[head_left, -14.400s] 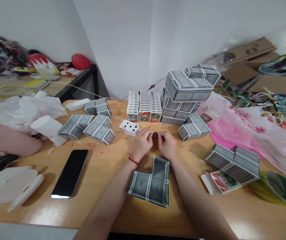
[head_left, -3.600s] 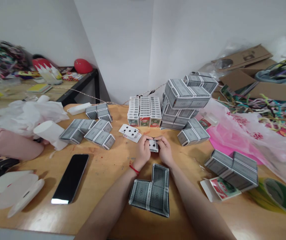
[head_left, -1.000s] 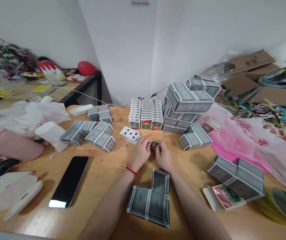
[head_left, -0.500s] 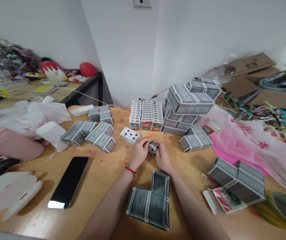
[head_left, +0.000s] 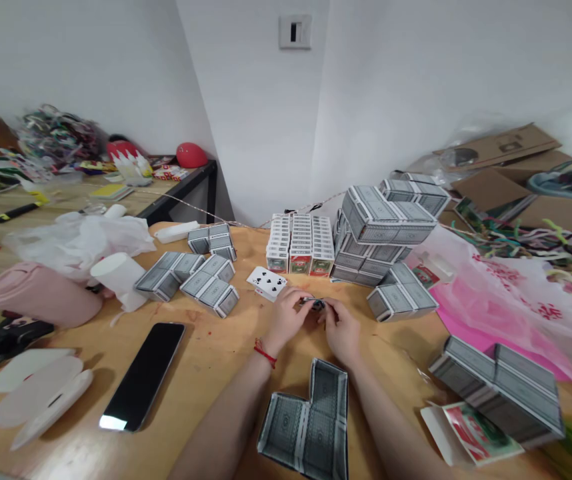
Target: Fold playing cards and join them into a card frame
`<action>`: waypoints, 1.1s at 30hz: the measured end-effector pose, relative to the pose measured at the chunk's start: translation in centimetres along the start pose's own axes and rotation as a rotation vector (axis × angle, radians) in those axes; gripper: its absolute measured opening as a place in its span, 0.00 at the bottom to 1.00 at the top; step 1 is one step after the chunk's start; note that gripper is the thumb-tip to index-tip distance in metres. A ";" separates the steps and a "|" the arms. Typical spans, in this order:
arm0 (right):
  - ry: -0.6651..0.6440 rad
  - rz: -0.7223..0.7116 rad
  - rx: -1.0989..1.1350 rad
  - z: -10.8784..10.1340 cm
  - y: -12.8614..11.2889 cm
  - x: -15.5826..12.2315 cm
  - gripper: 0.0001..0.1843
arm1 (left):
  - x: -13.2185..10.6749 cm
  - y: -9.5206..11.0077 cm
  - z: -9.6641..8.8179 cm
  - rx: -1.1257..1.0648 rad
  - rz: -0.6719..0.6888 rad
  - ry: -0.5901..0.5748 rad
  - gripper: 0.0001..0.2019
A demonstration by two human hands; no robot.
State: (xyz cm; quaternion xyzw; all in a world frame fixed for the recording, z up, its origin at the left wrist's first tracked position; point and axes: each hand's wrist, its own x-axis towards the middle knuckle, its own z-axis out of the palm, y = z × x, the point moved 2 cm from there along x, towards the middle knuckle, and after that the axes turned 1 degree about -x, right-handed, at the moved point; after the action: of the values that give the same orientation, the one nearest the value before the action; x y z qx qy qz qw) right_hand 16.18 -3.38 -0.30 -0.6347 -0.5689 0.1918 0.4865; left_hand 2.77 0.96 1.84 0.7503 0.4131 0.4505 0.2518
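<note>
My left hand (head_left: 286, 319) and my right hand (head_left: 342, 328) meet above the middle of the wooden table (head_left: 206, 373), fingers pinched together on a small folded playing card (head_left: 312, 304) held between them. Just left of my hands lies a face-up spade card (head_left: 267, 283) on a few others. Below my wrists sits an L-shaped block of folded grey-backed cards (head_left: 307, 432). Behind my hands stand rows of card packs (head_left: 301, 244) and a tall stack of grey card blocks (head_left: 383, 227).
A black phone (head_left: 143, 375) lies at the left, with white plastic pieces (head_left: 36, 393) beside it. More grey card blocks sit at the left (head_left: 191, 277) and right (head_left: 503, 387). An open red card box (head_left: 473, 437) and pink plastic bags (head_left: 506, 293) lie on the right. A pink roll (head_left: 41, 301) lies far left.
The head camera has tilted up, so the table sits lower in view. My hands stay together; the small card has been turned flatter between my fingers.
</note>
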 end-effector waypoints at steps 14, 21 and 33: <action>0.049 -0.003 -0.040 0.1 0.0 0.2 0.15 | -0.3 -0.3 0.8 0.052 -0.035 0.050 0.07; 0.027 0.030 0.028 0.1 -0.1 0.3 0.15 | -0.3 -0.7 1.0 0.052 -0.023 0.067 0.13; 0.017 0.062 0.098 0.0 -0.1 0.5 0.14 | -0.2 -0.8 0.9 -0.020 -0.076 0.016 0.05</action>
State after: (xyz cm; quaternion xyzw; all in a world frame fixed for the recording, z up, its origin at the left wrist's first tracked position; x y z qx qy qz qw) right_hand 16.28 -2.97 -0.11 -0.6291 -0.5346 0.2290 0.5156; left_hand 3.21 1.26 0.71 0.7281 0.4387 0.4505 0.2727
